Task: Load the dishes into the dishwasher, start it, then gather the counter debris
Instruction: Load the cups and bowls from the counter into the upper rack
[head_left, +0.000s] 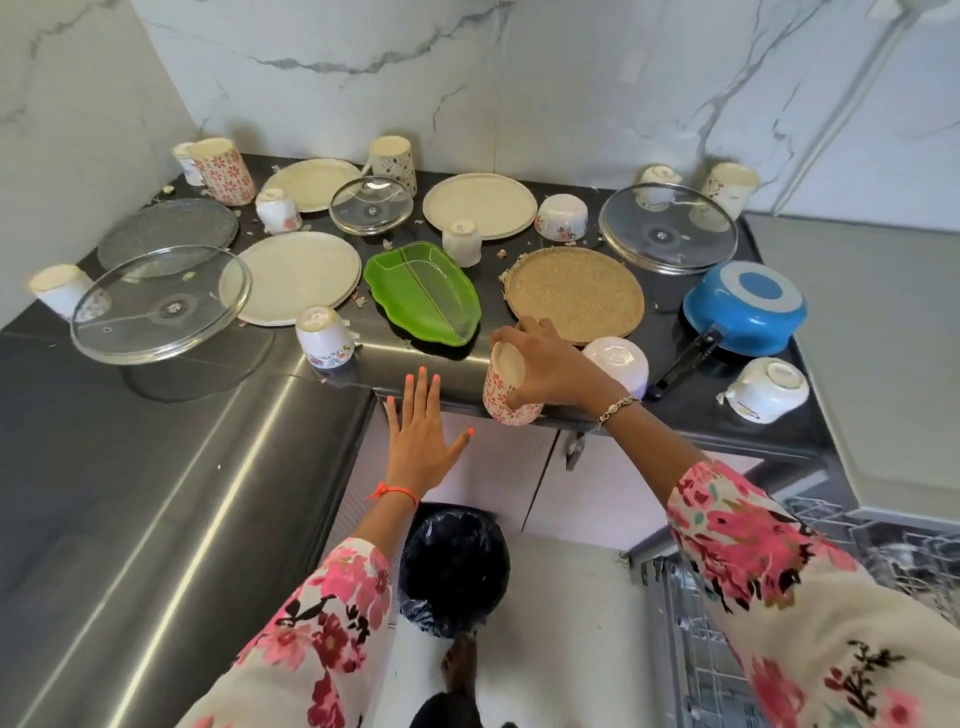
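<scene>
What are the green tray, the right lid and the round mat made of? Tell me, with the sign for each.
Green tray: likely plastic, glossy; even colour, moulded ribs, highlights.
Right lid: clear glass, see-through, with a shiny, probably steel rim.
Round mat: perhaps woven fibre or cork, matte; grainy tan, frayed edge.

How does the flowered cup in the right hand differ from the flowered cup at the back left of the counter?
The held cup is gripped by the right hand; the back cup is untouched. The held cup is at the front edge of the counter; the back cup stands by the wall. Fingers cover part of the held cup; the back cup shows fully. Both are white with red flowers.
</scene>
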